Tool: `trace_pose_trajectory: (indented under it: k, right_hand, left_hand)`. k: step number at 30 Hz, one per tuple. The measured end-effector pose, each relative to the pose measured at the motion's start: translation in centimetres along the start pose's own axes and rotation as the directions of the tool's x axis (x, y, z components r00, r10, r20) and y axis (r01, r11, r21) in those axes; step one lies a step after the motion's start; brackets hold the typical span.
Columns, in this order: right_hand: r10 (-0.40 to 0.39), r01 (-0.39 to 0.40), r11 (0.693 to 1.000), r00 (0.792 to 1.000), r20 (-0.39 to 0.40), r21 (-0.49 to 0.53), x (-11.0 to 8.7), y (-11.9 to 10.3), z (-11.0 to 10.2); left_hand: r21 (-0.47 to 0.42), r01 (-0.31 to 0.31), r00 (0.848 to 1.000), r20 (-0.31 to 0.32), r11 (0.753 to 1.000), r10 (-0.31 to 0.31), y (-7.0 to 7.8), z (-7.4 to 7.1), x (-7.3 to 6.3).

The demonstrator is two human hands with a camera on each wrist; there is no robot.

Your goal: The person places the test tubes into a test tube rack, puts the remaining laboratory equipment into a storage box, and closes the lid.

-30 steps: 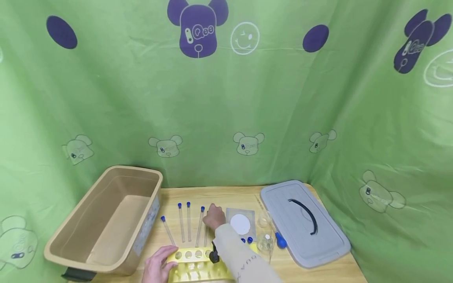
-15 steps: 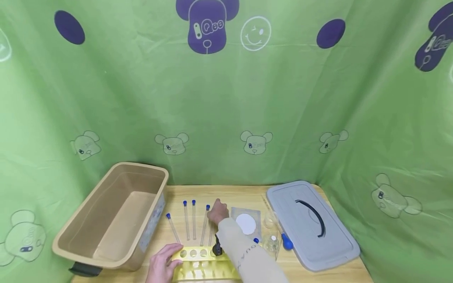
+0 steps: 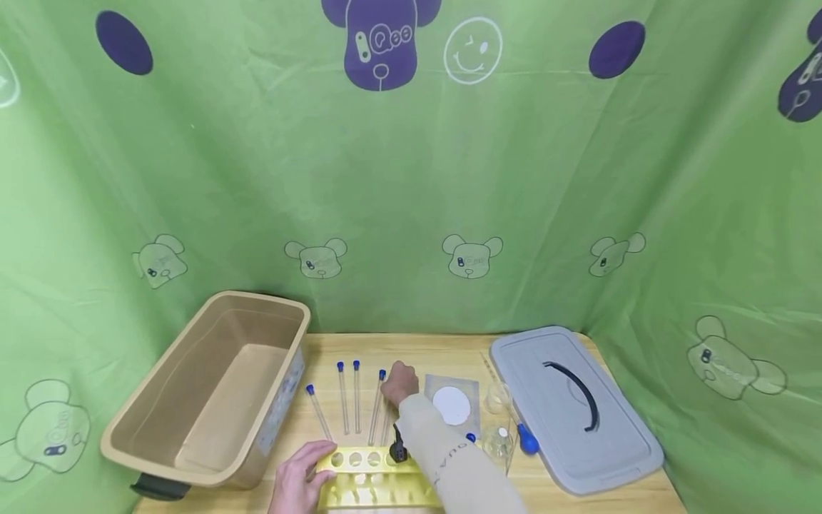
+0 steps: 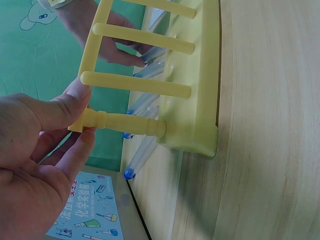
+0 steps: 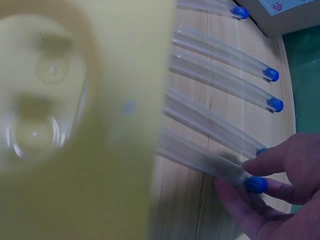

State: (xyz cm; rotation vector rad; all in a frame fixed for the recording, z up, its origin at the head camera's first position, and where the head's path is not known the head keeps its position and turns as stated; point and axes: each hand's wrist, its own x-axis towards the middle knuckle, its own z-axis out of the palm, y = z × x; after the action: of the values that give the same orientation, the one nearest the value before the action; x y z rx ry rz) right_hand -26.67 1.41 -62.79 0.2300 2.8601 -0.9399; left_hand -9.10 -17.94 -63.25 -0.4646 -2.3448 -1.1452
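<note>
A yellow test tube rack [image 3: 379, 485] stands at the table's front. My left hand [image 3: 302, 475] grips its left end, and the left wrist view shows the thumb and fingers [image 4: 75, 150] about the top corner of the rack [image 4: 137, 82]. Beyond the rack lie several clear test tubes [image 3: 357, 400] with blue caps. My right hand [image 3: 400, 383] is at the rightmost tube. In the right wrist view its fingers [image 5: 272, 160] pinch that test tube [image 5: 200, 155] just by its blue cap [image 5: 256, 184]. The right sleeve hides the rack's right part in the head view.
To the left stands a brown bin [image 3: 257, 385], and a grey lid [image 3: 546, 400] lies at right. Between lie white round paper [image 3: 452, 405], a glass flask [image 3: 497, 442], a blue rubber bulb [image 3: 528, 440] and a small blue cap [image 3: 471, 437]. A green curtain [image 3: 385, 178] hangs behind.
The head view has shifted, so everything sits a little further right in it. Both hands keep nearly the same places, the left on the rack and the right by the rightmost tube.
</note>
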Motion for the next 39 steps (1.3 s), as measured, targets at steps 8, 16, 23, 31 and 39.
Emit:
trace_pose_trajectory:
  k: [8,16,23,31,39]
  right_hand:
    - [-0.105,0.114,0.988,0.99,-0.095,0.1,1.2,-0.4,-1.1]
    - [-0.176,0.201,0.964,0.973,-0.146,0.172,0.6,-3.2,-6.3]
    - [-0.275,0.326,0.903,0.939,-0.206,0.282,-1.3,-4.4,-11.8]
    - [-0.408,0.521,0.801,0.835,-0.369,0.295,-5.4,-4.3,-17.0]
    - [-0.483,0.641,0.71,0.745,-0.46,0.292,-9.2,-1.4,-18.3]
  left_hand:
    - [0.001,0.031,1.0,0.001,1.0,-0.031,0.5,0.0,-0.1]
    - [-0.018,0.108,0.994,0.029,0.994,-0.108,0.7,-0.2,-0.2]
    - [0.009,0.086,0.996,0.024,0.996,-0.086,0.9,-0.2,-0.1]
    - [0.012,0.065,0.997,0.033,0.998,-0.065,0.9,-0.3,0.2]
    - [0.031,0.062,0.997,0.05,0.998,-0.063,1.2,-0.1,0.0]
